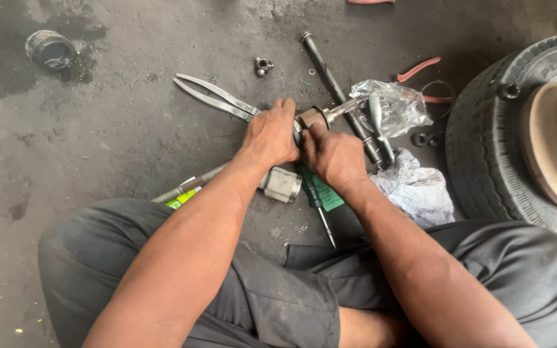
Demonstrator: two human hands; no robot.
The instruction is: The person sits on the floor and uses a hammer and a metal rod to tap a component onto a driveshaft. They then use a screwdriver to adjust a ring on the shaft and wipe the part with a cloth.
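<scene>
Left hand (271, 134) grips pliers (217, 96) closed on the joint (314, 117); right hand (334, 156) clasps its near side. Best keep the shaft (349, 105) steady, squeezing evenly.

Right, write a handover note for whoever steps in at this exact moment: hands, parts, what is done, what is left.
Left hand: closed around the metal shaft joint, holding it just above the floor.
Right hand: gripping the same joint from the near side; whether it holds a small tool is hidden.
Nearby: long pliers behind the left hand, black rod and plastic bag beyond, screwdriver and metal cylinder under the wrists, rag and tyre to the right.
Done: joint is off the vehicle, tools laid out.
Left: work on the joint is unfinished; loose small parts lie on the floor.
</scene>
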